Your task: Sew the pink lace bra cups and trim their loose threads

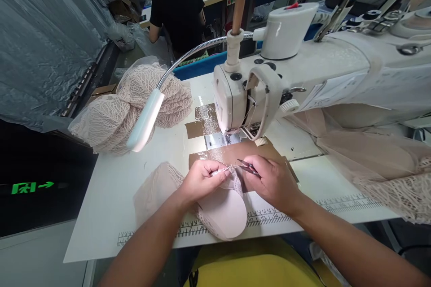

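Observation:
My left hand (204,180) pinches the upper edge of a pale pink lace bra cup (225,215), which hangs over the front of the white sewing table (111,197). Sheer mesh (153,190) from the same piece spreads out to the left, under my forearm. In my right hand (271,181) are small dark thread snips (248,168), their blades pointing left at the edge between my left fingertips. Just behind both hands stands the needle head of a white sewing machine (232,98). Brown tape (235,152) covers the table around the needle plate.
A pile of lace cups (151,94) lies at the table's back left. A lamp (146,121) on a bendable neck hangs over the left side. More mesh and lace (377,152) lies at the right. Beyond the table sits a person in a black top (178,13).

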### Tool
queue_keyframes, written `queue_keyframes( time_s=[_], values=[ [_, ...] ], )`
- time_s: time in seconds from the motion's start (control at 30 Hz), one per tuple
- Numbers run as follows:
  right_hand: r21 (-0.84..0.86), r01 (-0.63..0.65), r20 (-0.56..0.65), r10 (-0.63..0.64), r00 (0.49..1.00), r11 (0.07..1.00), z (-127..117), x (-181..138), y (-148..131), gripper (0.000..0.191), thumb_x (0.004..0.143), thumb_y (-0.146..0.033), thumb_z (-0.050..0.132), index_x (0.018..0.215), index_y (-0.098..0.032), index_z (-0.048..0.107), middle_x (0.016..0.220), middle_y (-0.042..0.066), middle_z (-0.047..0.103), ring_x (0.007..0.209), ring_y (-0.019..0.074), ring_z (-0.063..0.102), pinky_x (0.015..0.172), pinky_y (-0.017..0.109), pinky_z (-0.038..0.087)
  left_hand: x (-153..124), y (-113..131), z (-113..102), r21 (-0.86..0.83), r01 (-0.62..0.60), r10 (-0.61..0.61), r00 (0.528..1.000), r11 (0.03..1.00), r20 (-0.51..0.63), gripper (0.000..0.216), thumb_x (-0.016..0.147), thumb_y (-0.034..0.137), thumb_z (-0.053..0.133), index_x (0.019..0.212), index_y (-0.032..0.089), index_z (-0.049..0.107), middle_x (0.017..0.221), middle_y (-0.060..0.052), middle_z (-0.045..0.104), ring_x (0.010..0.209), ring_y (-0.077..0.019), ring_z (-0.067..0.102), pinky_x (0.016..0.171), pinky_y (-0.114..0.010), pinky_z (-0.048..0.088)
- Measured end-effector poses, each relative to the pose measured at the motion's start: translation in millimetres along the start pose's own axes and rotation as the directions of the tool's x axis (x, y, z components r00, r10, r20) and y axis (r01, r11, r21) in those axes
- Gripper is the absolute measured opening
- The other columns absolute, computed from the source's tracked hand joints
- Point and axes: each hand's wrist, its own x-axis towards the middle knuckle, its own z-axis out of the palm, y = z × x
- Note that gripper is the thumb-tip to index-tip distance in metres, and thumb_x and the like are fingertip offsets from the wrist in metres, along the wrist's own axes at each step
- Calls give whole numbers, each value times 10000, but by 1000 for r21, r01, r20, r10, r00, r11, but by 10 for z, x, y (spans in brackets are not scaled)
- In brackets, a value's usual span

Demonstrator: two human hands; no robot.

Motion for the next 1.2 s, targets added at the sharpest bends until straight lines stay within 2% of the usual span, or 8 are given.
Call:
queue_keyframes(
  time_s=[0.27, 0.4, 0.47, 0.53, 0.63, 0.9, 1.07, 1.2],
  values=[
    [334, 7, -199, 64, 978, 942, -135, -192, 84, 108, 876, -174, 421, 831, -234, 498, 692, 5, 565, 547, 131, 513, 525, 268, 411, -2, 43, -74, -44, 82, -85, 994, 996, -64, 262, 788, 356, 645, 865, 106, 665, 718, -34, 603, 639, -111, 516, 582, -202, 382],
    [459, 177, -219, -82, 972, 871, -117, -181, 56, 91, 871, -176, 453, 886, -242, 513, 688, 2, 533, 601, 142, 525, 537, 267, 418, -5, 50, -108, -145, 104, -103, 995, 984, 14, 293, 735, 325, 704, 926, 114, 633, 788, -36, 603, 678, -115, 528, 614, -206, 397],
    [447, 266, -104, -245, 964, 854, -68, -132, 17, 100, 852, -194, 511, 940, -233, 540, 791, 23, 586, 711, 146, 566, 601, 257, 442, 3, 46, -106, -179, 80, -80, 997, 981, 12, 278, 712, 325, 725, 851, 112, 611, 735, -18, 572, 635, -96, 497, 578, -196, 372],
    [377, 315, 134, -388, 912, 871, 1, -90, -25, 177, 821, -174, 540, 989, -222, 566, 886, 35, 617, 735, 137, 571, 604, 238, 431, 15, 51, -94, -262, 56, -52, 998, 963, 20, 286, 683, 319, 750, 750, 124, 552, 702, -1, 544, 602, -81, 470, 554, -191, 352],
    [209, 319, 437, -381, 815, 924, 97, -68, -70, 224, 722, -102, 547, 913, -201, 609, 835, 28, 625, 668, 137, 555, 541, 237, 375, 24, 85, -105, -435, 66, -42, 997, 898, 64, 376, 662, 304, 766, 652, 150, 423, 693, 8, 533, 567, -64, 452, 535, -188, 348],
    [140, 258, 472, -294, 831, 956, 143, -87, -107, 161, 709, -97, 561, 845, -173, 603, 782, 32, 641, 668, 141, 573, 554, 235, 359, 17, 180, -362, -555, -1, -65, 993, 832, -98, 358, 674, 223, 748, 663, 160, 396, 671, 33, 505, 597, -73, 532, 573, -196, 407],
    [123, 313, 428, -335, 839, 942, 141, -94, -122, 225, 668, -57, 550, 856, -174, 591, 776, 26, 638, 647, 139, 572, 542, 236, 353, 43, 142, -348, -327, -66, -22, 966, 943, -257, 226, 757, 301, 680, 837, 149, 533, 806, -8, 565, 712, -94, 555, 682, -231, 449],
    [95, 357, 415, -362, 834, 929, 133, -100, -123, 255, 634, -46, 546, 846, -181, 587, 753, 16, 631, 641, 141, 562, 538, 238, 348, 69, 86, -271, 48, -88, 97, 961, 995, -259, 491, 742, 310, 691, 1185, 165, 536, 1167, -104, 552, 1030, -198, 536, 881, -311, 425]
  ],
)
